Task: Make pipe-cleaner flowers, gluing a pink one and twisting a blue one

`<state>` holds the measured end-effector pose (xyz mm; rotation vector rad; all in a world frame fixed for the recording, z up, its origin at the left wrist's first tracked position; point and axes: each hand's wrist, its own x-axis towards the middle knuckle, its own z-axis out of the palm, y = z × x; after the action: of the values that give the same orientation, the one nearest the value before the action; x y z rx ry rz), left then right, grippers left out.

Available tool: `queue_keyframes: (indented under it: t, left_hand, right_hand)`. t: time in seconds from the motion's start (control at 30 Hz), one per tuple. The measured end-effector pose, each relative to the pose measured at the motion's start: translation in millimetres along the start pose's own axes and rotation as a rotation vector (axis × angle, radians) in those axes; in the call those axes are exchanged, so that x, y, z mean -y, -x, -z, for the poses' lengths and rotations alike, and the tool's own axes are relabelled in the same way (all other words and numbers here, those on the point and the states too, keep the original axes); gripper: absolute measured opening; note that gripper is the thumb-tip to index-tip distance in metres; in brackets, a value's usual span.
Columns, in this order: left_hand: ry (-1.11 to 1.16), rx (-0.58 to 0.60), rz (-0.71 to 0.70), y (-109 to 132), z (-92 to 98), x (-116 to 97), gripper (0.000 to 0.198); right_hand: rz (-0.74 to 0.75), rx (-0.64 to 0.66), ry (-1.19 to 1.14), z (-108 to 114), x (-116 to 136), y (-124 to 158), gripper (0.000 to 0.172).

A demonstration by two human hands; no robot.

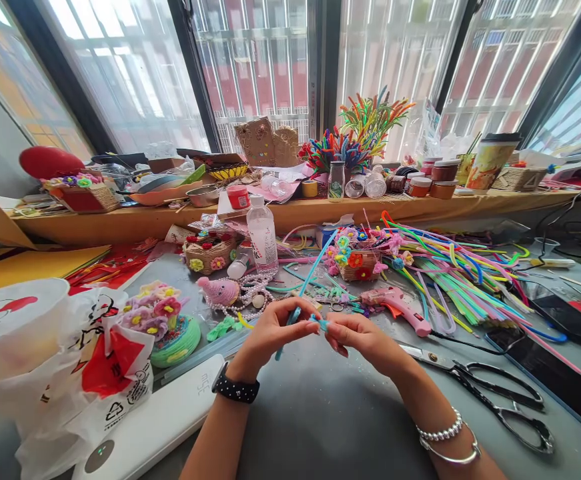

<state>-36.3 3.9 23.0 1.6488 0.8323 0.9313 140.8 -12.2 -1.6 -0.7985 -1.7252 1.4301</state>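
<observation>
Both hands meet over the grey table at the middle of the head view. A blue pipe cleaner [316, 267] runs up and away from my left hand [283, 327], its other end poking out below the fingers. Finger and thumb of that hand pinch its blue, bent part. My right hand [357, 337] has thumb and fingers closed on the same small blue bend, fingertips nearly touching the left ones. The exact shape of the bend is partly hidden by the fingertips. Just beyond the hands lies a pink glue gun [400, 308].
Large scissors [475, 377] lie at the right beside a dark tablet [550, 373]. Loose pipe cleaners [463, 287] spread at the back right. On the left are a plastic bag [85, 373], a white power bank [170, 413] and a flower pot [177, 340]. A bottle [263, 237] stands behind.
</observation>
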Motion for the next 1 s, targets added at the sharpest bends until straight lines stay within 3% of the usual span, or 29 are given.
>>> queue_keyframes:
  t: [0.17, 0.37, 0.53, 1.0]
  left_hand:
    - [0.08, 0.004, 0.016, -1.1, -1.3, -0.4, 0.011]
    - [0.006, -0.116, 0.03, -3.6, -1.9, 1.9, 0.013]
    - [-0.021, -0.166, 0.006, -5.6, -3.2, 3.7, 0.014]
    - [-0.112, -0.435, -0.137, -7.0, -16.2, 5.7, 0.007]
  right_hand:
    - [-0.021, 0.025, -0.1, 0.2, -3.5, -1.1, 0.032]
    - [-0.035, -0.057, -0.027, 1.7, -3.0, -2.5, 0.031]
    - [-0.041, -0.049, -0.056, 2.5, -2.9, -2.6, 0.031]
    - [-0.142, -0.053, -0.438, -2.0, -3.5, -5.4, 0.029]
